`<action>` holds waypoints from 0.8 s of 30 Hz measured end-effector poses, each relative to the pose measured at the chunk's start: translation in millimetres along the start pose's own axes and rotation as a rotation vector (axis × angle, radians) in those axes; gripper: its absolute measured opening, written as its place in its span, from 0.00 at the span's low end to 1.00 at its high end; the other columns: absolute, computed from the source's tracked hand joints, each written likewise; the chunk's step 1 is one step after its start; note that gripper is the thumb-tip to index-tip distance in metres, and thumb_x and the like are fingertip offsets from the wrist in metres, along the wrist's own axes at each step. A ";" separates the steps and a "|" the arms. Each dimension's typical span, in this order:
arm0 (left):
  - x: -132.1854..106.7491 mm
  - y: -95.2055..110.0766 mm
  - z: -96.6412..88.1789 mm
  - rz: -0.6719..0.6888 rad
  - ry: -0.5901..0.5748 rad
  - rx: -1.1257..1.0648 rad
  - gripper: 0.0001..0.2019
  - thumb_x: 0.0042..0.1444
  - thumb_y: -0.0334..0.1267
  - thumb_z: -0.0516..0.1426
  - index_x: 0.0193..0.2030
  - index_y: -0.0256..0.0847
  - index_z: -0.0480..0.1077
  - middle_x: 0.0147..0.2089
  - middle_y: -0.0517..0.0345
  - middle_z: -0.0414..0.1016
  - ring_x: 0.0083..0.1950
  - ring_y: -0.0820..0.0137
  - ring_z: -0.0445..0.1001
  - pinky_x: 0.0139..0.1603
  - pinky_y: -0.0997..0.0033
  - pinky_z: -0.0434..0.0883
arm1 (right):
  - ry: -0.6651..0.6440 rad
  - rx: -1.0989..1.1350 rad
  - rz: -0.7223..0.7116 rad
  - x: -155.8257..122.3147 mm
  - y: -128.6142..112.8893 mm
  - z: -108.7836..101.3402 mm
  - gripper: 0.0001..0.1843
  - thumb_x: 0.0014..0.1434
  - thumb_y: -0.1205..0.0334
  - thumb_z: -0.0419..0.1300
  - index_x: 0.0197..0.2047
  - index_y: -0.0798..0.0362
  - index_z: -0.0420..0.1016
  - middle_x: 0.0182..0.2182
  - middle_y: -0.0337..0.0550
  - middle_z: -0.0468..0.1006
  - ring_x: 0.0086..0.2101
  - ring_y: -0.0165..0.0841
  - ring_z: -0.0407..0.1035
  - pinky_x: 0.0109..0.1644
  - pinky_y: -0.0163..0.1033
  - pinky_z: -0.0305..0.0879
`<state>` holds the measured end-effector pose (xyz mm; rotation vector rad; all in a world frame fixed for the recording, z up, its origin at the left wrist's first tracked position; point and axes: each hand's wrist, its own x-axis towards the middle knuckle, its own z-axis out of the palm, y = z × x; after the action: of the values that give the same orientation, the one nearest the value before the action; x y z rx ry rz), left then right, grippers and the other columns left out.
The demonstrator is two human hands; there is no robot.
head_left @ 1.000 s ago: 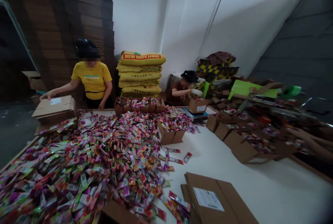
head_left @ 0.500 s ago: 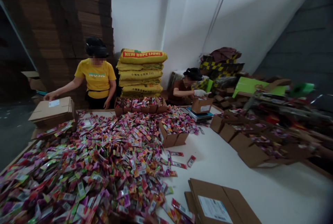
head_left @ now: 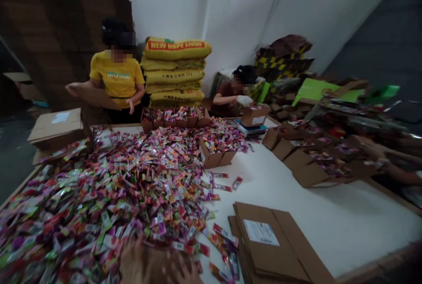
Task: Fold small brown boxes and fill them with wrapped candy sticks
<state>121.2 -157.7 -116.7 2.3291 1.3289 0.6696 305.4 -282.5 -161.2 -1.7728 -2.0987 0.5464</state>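
At the bottom edge, my left hand (head_left: pixel 132 261) lies against the left side of a brown cardboard box (head_left: pixel 154 265), its fingers bent over the edge and blurred. My right hand (head_left: pixel 182 271) is on the box's right side with its fingers spread along the cardboard. Most of the box is cut off by the frame. A large heap of small colourful packets (head_left: pixel 132 187) surrounds it on the left and beyond. Flat folded cartons (head_left: pixel 280 240) with a white label lie to the right.
Filled boxes (head_left: pixel 217 158) stand past the heap, and a row of others (head_left: pixel 305 172) is at right. A co-worker in yellow (head_left: pixel 117 75) holds cardboard near stacked cartons (head_left: pixel 56 130). Another co-worker (head_left: pixel 227 97) handles a box on a scale (head_left: pixel 250 129). Someone's arm (head_left: pixel 389 161) reaches in at right.
My hands and the box have come into view at the bottom. The scene sits higher in the picture. The co-worker in yellow has lifted a carton from the stack; an arm shows at right.
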 end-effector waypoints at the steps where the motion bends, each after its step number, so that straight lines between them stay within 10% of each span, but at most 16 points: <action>1: -3.0 4.3 -0.2 0.032 -0.038 0.049 0.36 0.50 0.56 0.55 0.67 0.56 0.57 0.70 0.51 0.59 0.69 0.37 0.52 0.66 0.30 0.43 | -0.064 -0.024 -0.030 2.9 -3.8 -2.3 0.31 0.65 0.56 0.53 0.68 0.30 0.50 0.65 0.44 0.57 0.61 0.56 0.56 0.54 0.72 0.61; 5: -6.0 17.7 -7.3 0.340 -0.403 0.275 0.45 0.51 0.64 0.53 0.72 0.47 0.45 0.73 0.42 0.48 0.71 0.38 0.47 0.66 0.31 0.27 | -0.196 -0.055 -0.064 3.9 -16.0 -17.6 0.51 0.56 0.51 0.64 0.72 0.41 0.33 0.69 0.52 0.34 0.66 0.62 0.32 0.59 0.79 0.39; 8: -0.4 17.9 -6.0 0.508 -0.607 0.340 0.54 0.45 0.70 0.53 0.72 0.39 0.42 0.73 0.37 0.44 0.72 0.37 0.44 0.66 0.33 0.29 | -0.238 0.018 -0.061 1.6 -22.9 -34.1 0.43 0.63 0.52 0.56 0.72 0.41 0.33 0.70 0.50 0.35 0.66 0.59 0.30 0.61 0.78 0.37; 15: 3.1 -0.7 9.9 0.585 -0.566 0.382 0.33 0.59 0.46 0.49 0.70 0.41 0.50 0.68 0.42 0.61 0.68 0.49 0.59 0.67 0.44 0.48 | -0.199 0.111 0.008 6.6 -38.1 -39.0 0.30 0.68 0.52 0.46 0.71 0.39 0.46 0.69 0.47 0.43 0.66 0.58 0.38 0.61 0.76 0.43; 19: 4.4 -8.9 11.7 0.614 -0.570 0.422 0.30 0.57 0.40 0.51 0.68 0.42 0.56 0.66 0.43 0.64 0.65 0.49 0.63 0.65 0.45 0.56 | -0.017 0.359 0.015 7.1 -25.2 -36.3 0.26 0.66 0.48 0.51 0.66 0.36 0.59 0.67 0.42 0.55 0.65 0.56 0.47 0.63 0.72 0.43; 24: -6.7 12.3 -23.2 0.407 -0.497 0.404 0.43 0.44 0.44 0.60 0.68 0.34 0.56 0.66 0.34 0.63 0.65 0.41 0.60 0.65 0.34 0.52 | 0.538 0.895 0.343 -6.7 35.6 -95.4 0.30 0.64 0.44 0.52 0.65 0.47 0.64 0.57 0.50 0.71 0.58 0.44 0.65 0.57 0.48 0.67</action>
<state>113.5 -167.5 -92.7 2.8661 0.8246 -0.1066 383.7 -276.9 -96.0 -1.4786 -0.9469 0.8139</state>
